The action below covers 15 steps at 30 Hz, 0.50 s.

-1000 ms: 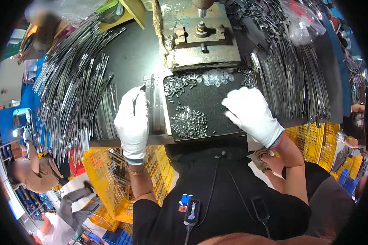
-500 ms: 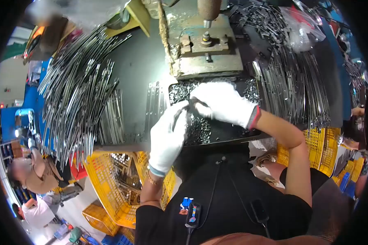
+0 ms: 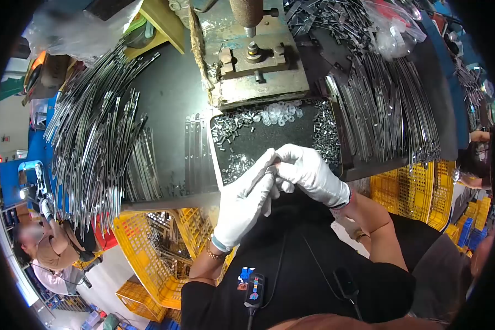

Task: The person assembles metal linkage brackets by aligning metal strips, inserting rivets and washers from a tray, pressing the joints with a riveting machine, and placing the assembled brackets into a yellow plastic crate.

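Observation:
My left hand, in a white glove, is closed with its fingertips against those of my right hand, also gloved and pinching. Whatever is between the fingertips is too small and hidden to name. Both hands are over the front edge of a dark tray. In the tray lie small metal rivet-like pieces and clear round washers. Just behind it is a press with a metal base, a small die and a round ram above.
Long thin metal strips are heaped at left, with more strips at right. A few strips lie flat beside the tray. Yellow baskets stand below the table. Another person sits at far left.
Both hands have drawn back toward my body from the tray's middle, uncovering the washers. Their fingertips remain together. The view has shifted slightly.

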### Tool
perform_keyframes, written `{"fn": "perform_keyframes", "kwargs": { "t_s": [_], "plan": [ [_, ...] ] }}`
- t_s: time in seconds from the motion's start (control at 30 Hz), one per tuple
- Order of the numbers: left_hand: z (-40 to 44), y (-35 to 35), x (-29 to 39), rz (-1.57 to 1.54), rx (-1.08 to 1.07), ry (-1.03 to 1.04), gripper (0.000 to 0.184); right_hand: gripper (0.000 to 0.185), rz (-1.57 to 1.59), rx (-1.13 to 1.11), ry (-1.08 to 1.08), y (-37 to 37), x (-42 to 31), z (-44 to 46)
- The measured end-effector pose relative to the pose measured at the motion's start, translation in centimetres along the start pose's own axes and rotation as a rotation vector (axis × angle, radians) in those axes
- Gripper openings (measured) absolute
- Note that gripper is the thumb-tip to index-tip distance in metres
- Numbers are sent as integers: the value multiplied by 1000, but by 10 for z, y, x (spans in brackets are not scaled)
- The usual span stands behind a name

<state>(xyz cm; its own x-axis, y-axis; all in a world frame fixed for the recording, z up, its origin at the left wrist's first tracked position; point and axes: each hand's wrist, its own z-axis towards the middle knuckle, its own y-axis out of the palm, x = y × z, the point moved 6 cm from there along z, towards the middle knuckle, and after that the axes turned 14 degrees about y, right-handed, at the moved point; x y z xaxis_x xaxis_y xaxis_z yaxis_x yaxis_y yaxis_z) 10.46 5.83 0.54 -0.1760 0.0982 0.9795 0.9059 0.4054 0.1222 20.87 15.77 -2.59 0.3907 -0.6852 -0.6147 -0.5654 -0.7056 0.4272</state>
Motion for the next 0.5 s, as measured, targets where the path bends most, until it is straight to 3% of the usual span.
{"fn": "perform_keyframes", "kwargs": {
  "t_s": [0.17, 0.3, 0.43, 0.5],
  "plan": [
    [5, 6, 0, -40, 55, -76, 44, 29, 191, -68, 27, -1, 3, -2],
    [8, 8, -3, -59, 59, -111, 44, 27, 68, -20, -25, -6, 2, 0],
    [8, 7, 2, -26, 73, -105, 42, 25, 85, -48, 61, -9, 1, -7],
    [5, 2, -3, 40, 58, 7, 40, 21, -77, -22, 53, -8, -12, -16]
  ]
}}
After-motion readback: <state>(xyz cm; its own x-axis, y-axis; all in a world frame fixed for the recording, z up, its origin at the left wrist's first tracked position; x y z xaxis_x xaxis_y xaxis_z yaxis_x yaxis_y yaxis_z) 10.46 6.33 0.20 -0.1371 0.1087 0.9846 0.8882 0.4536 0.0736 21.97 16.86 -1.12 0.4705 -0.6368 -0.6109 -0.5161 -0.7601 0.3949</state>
